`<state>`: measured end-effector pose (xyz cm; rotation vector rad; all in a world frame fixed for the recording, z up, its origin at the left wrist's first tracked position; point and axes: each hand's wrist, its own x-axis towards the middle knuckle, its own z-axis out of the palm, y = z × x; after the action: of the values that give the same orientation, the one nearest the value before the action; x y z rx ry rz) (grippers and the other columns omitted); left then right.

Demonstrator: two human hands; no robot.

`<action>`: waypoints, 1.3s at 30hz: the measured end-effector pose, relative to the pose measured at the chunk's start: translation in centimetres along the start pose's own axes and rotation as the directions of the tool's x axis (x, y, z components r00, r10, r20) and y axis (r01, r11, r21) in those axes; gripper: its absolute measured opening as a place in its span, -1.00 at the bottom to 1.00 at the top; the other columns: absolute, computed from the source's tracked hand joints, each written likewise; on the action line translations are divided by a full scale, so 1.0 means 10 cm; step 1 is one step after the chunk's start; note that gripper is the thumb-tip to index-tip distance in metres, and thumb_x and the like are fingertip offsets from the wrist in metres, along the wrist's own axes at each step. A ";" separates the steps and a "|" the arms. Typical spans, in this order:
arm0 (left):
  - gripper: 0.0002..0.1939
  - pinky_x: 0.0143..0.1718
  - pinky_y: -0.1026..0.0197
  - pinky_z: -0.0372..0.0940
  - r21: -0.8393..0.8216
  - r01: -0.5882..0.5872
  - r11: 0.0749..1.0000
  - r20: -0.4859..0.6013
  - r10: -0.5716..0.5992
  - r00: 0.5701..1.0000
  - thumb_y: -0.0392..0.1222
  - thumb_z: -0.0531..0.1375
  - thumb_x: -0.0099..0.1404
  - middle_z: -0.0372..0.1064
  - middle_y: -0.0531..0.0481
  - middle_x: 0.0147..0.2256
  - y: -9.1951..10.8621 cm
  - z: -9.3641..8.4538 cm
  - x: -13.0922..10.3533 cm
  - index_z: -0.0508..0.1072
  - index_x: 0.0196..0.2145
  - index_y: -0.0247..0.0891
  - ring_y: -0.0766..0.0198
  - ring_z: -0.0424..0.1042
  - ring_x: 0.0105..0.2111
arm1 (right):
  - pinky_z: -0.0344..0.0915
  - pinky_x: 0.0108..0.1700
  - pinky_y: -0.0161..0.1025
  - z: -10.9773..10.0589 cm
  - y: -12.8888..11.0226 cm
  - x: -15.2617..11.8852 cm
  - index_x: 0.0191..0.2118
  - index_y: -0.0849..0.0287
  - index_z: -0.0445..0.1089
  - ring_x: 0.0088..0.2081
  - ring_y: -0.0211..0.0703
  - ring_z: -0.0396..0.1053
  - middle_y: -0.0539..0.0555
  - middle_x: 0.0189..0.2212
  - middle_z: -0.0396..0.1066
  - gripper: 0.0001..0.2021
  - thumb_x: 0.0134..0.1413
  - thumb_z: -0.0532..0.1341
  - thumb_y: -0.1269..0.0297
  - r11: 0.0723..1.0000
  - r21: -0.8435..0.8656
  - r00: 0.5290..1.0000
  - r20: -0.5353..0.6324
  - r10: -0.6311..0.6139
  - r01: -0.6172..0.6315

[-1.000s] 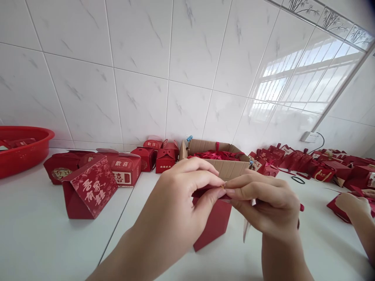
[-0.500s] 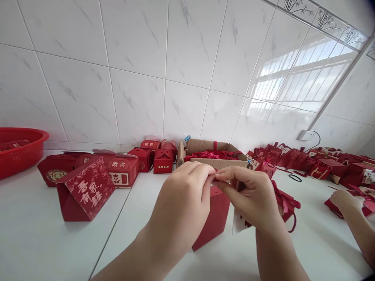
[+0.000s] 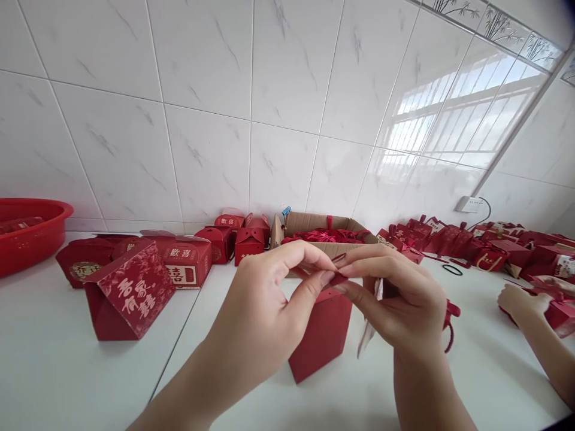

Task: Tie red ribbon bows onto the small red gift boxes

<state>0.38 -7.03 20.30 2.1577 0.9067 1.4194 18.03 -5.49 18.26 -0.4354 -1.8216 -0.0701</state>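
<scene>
The left hand (image 3: pixel 272 305) and the right hand (image 3: pixel 404 299) come together at their fingertips, each with thumb and fingers clamped on a small red piece (image 3: pixel 338 279) — its exact shape is mostly covered by the fingers. Just below this piece stands a plain red box (image 3: pixel 321 335), upright on the white tabletop (image 3: pixel 233 359), its upper edge partly hidden by the hands. A pale, thin card (image 3: pixel 369 330) hangs by the right hand, its upper part behind the fingers (what holds it up, I cannot tell).

Past the right wrist, a dark red cord (image 3: pixel 450 338) curves down. Behind the hands, near the wall, sits an open cardboard box (image 3: pixel 294 224) with red ribbons (image 3: pixel 321 236) in it and a blue clip (image 3: pixel 286 211) at its left corner.

To the left, a flower-patterned red box (image 3: pixel 135 293) with white characters stands in front of more red boxes (image 3: pixel 191 257), and a red basin (image 3: pixel 33 245) holding red items is at the far left edge. To the right lies a black loop (image 3: pixel 452 270), with a crowd of red boxes and bags (image 3: pixel 453 239) beyond it — and, nearer, another person's hand (image 3: pixel 523 304) at a red item (image 3: pixel 563 314). A white socket block (image 3: pixel 468 205) is on the tiled wall (image 3: pixel 206 155).
</scene>
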 end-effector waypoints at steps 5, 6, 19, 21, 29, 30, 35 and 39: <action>-0.91 -0.34 0.39 0.39 -0.055 -0.038 0.998 -0.012 0.037 0.999 -0.30 0.15 0.29 0.48 0.11 -0.36 0.00 0.03 -0.02 0.45 -0.33 -0.18 0.37 0.47 -0.33 | 0.40 -0.45 -0.27 -0.01 -0.03 -0.02 -0.29 0.14 0.43 -0.36 -0.18 0.44 0.06 -0.36 0.47 -0.77 -0.07 0.30 0.58 0.999 0.027 0.999 -0.017 0.032 -0.032; -0.91 -0.33 0.40 0.39 -0.062 -0.048 0.997 -0.016 0.048 0.999 -0.30 0.15 0.29 0.48 0.11 -0.36 0.01 0.04 -0.02 0.45 -0.33 -0.18 0.37 0.47 -0.33 | 0.40 -0.44 -0.26 -0.01 -0.03 -0.02 -0.30 0.14 0.43 -0.36 -0.18 0.44 0.06 -0.37 0.47 -0.78 -0.07 0.30 0.58 0.999 0.028 0.999 -0.021 0.037 -0.036; -0.91 -0.30 0.48 0.37 -0.101 -0.041 0.994 -0.019 0.040 0.999 -0.30 0.18 0.27 0.48 0.12 -0.34 0.00 0.07 -0.04 0.46 -0.29 -0.15 0.41 0.48 -0.31 | 0.38 -0.42 -0.25 -0.02 -0.03 -0.05 -0.35 0.13 0.44 -0.36 -0.17 0.45 0.04 -0.38 0.47 -0.78 -0.10 0.32 0.59 0.994 0.055 0.993 -0.055 0.100 -0.097; -0.91 -0.31 0.48 0.37 -0.103 -0.042 0.994 -0.018 0.040 0.999 -0.30 0.17 0.27 0.48 0.13 -0.34 0.00 0.07 -0.03 0.45 -0.29 -0.15 0.42 0.48 -0.30 | 0.36 -0.45 -0.26 -0.01 -0.03 -0.04 -0.36 0.13 0.44 -0.38 -0.19 0.44 0.03 -0.40 0.47 -0.78 -0.11 0.33 0.59 0.994 0.060 0.994 -0.061 0.091 -0.088; -0.91 -0.34 0.49 0.35 -0.122 -0.043 0.992 -0.015 0.042 0.999 -0.33 0.15 0.28 0.47 0.14 -0.39 0.00 0.07 -0.06 0.43 -0.34 -0.20 0.45 0.46 -0.34 | 0.34 -0.43 -0.28 0.03 -0.06 -0.04 -0.38 0.16 0.44 -0.39 -0.21 0.42 0.01 -0.43 0.46 -0.75 -0.20 0.39 0.60 0.991 0.092 0.991 -0.091 0.103 -0.094; -0.91 -0.35 0.50 0.35 -0.130 -0.044 0.991 -0.025 0.041 0.999 -0.32 0.16 0.28 0.47 0.15 -0.39 0.00 0.07 -0.06 0.44 -0.35 -0.20 0.45 0.46 -0.35 | 0.34 -0.43 -0.27 0.04 -0.06 -0.04 -0.38 0.16 0.44 -0.39 -0.20 0.42 0.01 -0.44 0.46 -0.75 -0.20 0.38 0.61 0.991 0.097 0.990 -0.094 0.105 -0.096; -0.93 -0.32 0.52 0.36 -0.242 0.018 0.970 -0.010 -0.021 1.000 -0.28 0.19 0.27 0.48 0.14 -0.41 -0.01 0.06 0.01 0.47 -0.35 -0.20 0.47 0.46 -0.37 | 0.32 -0.42 -0.29 0.04 -0.05 -0.02 -0.36 0.15 0.43 -0.37 -0.22 0.40 -0.01 -0.44 0.44 -0.75 -0.17 0.36 0.62 0.982 0.110 0.984 -0.077 0.163 -0.154; -0.92 -0.36 0.47 0.37 -0.357 0.104 0.928 0.081 -0.080 0.993 -0.25 0.19 0.28 0.49 0.11 -0.41 -0.03 0.03 0.06 0.50 -0.35 -0.20 0.43 0.47 -0.39 | 0.33 -0.39 -0.30 0.03 -0.04 -0.01 -0.34 0.14 0.44 -0.38 -0.24 0.39 -0.02 -0.43 0.45 -0.77 -0.13 0.34 0.59 0.978 0.105 0.981 -0.056 0.187 -0.181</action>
<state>0.74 -6.38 20.34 1.8507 0.6531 1.3411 17.65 -5.77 18.13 -0.5231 -1.7044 0.1328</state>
